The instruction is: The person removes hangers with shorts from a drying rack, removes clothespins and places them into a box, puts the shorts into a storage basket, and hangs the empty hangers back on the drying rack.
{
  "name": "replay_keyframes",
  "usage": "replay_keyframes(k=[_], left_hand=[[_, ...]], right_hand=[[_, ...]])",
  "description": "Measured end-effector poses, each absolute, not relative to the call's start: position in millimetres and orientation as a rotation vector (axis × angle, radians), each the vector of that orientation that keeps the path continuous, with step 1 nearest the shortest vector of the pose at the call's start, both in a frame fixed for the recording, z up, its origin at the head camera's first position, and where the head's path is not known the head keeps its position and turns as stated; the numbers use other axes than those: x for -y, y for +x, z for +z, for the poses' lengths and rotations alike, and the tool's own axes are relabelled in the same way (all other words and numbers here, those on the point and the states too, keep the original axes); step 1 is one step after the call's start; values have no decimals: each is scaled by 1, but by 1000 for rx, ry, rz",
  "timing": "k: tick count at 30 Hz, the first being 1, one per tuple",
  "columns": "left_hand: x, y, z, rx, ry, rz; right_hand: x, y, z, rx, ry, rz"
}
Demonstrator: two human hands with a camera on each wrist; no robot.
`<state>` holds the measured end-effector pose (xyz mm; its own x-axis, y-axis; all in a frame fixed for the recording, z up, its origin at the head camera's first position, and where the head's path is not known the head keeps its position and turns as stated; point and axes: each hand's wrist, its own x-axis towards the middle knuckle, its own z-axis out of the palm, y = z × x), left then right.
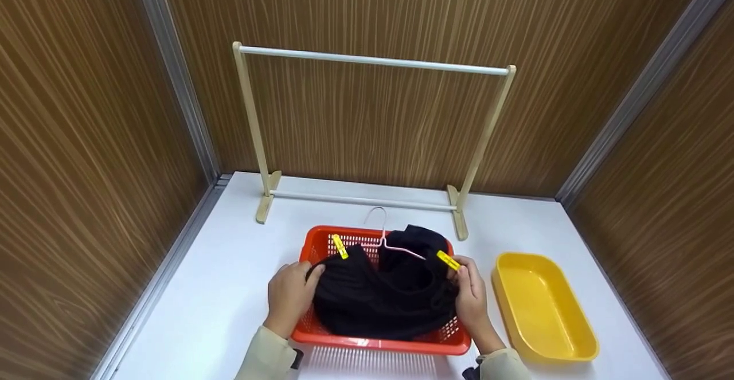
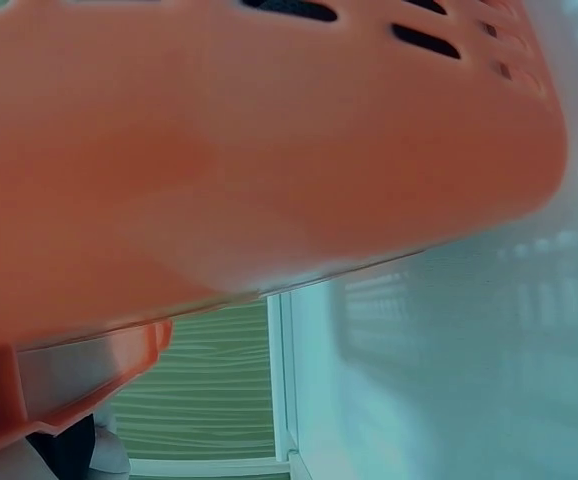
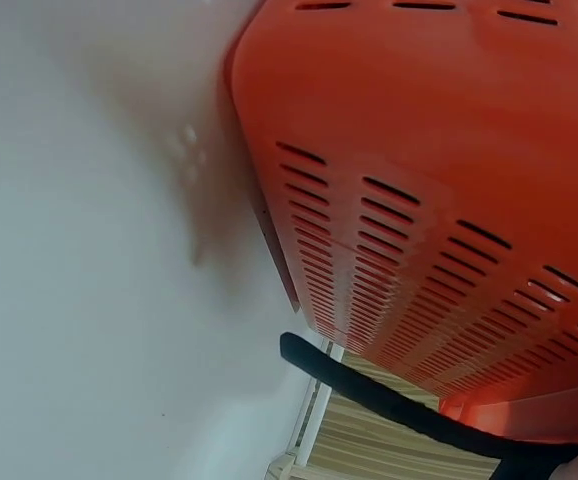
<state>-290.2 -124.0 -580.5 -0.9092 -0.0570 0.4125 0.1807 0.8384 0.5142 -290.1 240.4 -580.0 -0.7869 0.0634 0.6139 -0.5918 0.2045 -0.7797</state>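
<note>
The work looks roughly midway, judging by how things lie. The black garment [image 1: 384, 311] lies bunched in the red basket [image 1: 381, 344], its upper edge gathered about a pink hanger [image 1: 383, 241] whose hook points up and towards the rack [image 1: 373, 59]. Two yellow clips [image 1: 339, 246] [image 1: 448, 260] sit at the garment's upper edge, one on each side of the hanger, so the pegging appears mostly done; whether either clip bites the hanger arm as well as the cloth, I cannot tell.

The left hand [image 1: 291, 292] has its grip clamped on the garment's edge, just beside the left clip. The right hand [image 1: 471, 295] has its grip closed on the opposite edge, thumb and fingers meeting the lower end of the right clip; whether it pinches the clip too is unclear. The wrist views show mainly the basket's outer walls and settle neither point.

What seems left is to check that the cloth is held, lift hanger and garment out of the basket, and hook them over the rack's top rail. The yellow tray [image 1: 542, 305] stands apart on the tabletop [image 1: 218, 277], to the right
</note>
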Motion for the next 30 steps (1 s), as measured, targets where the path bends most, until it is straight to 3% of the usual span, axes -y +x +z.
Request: replay_keyframes(k=[6, 12, 30], left_hand=[[124, -291, -582, 2549, -130, -763], [123, -292, -582, 2551, -126, -767], [124, -289, -579, 2573, -122, -788]], right_hand=[[-234, -284, -571, 1999, 316, 1659], [-225, -273, -551, 1982, 333, 1633], [-222, -274, -549, 1894, 240, 1523]])
